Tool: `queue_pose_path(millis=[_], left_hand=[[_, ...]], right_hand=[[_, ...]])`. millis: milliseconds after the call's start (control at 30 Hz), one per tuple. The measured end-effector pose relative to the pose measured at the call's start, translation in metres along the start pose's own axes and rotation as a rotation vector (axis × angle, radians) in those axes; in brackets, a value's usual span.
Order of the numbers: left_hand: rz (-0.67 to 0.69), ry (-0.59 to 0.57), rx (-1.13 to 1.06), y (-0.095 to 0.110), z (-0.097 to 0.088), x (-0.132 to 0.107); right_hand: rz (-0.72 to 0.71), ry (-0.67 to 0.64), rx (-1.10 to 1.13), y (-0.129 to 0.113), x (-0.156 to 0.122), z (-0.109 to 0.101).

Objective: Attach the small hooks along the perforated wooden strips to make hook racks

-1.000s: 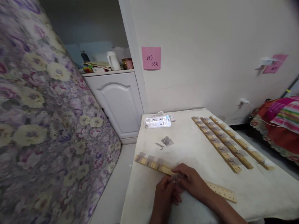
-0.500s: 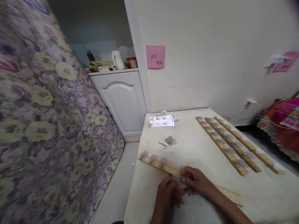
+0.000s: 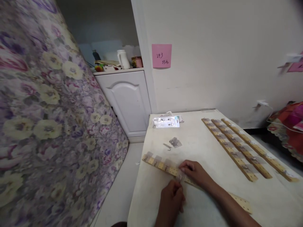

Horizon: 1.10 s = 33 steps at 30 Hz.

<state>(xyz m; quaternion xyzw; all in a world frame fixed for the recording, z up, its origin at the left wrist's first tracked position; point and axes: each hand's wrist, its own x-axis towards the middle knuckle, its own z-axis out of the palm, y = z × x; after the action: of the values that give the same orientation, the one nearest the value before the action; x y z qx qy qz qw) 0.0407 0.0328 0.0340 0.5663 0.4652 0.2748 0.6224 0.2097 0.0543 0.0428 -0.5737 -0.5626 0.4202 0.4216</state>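
A long wooden strip with rows of holes (image 3: 241, 202) runs slantwise across the near part of the table. Several clear plastic pieces with small metal fittings sit along its left end. Over the strip's middle, a clear plastic piece (image 3: 180, 177) is pinched between the fingertips of my left hand (image 3: 172, 196), which are closed. My right hand (image 3: 195, 171) touches the same piece from the other side, its fingers closed together just above the wood. My right forearm hides part of the strip. Whether the piece touches the wood I cannot tell.
Three more fitted wooden strips (image 3: 229, 146) lie on the right of the white table (image 3: 151, 195). A small pile of clear pieces (image 3: 175, 142) and a small metal hook (image 3: 167, 146) lie beyond my hands. Clear blister packs (image 3: 167, 122) rest near the wall. A flowered curtain (image 3: 47, 126) hangs at left.
Both hands have brought the clear piece slightly up and left, closer to the wooden strip. My right hand has flattened somewhat over the strip. The view has shifted a little.
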Motion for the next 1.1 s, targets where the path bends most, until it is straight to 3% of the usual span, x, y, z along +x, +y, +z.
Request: queue_pose_path(millis=[267, 533, 800, 1100], left_hand=[[0.183, 0.185, 0.597, 0.009, -0.014, -0.003], [0.164, 0.170, 0.754, 0.006, -0.014, -0.003], [0.112, 0.141, 0.938, 0.000, -0.010, -0.001], [0.099, 0.121, 1.000, 0.002, -0.009, -0.002]], right_hand=[[0.013, -0.046, -0.054, 0.012, 0.022, -0.001], [0.003, 0.020, -0.204, 0.020, 0.025, 0.007], [-0.026, 0.036, -0.206, 0.023, 0.030, 0.009], [-0.035, 0.028, -0.192, 0.024, 0.029, 0.009]])
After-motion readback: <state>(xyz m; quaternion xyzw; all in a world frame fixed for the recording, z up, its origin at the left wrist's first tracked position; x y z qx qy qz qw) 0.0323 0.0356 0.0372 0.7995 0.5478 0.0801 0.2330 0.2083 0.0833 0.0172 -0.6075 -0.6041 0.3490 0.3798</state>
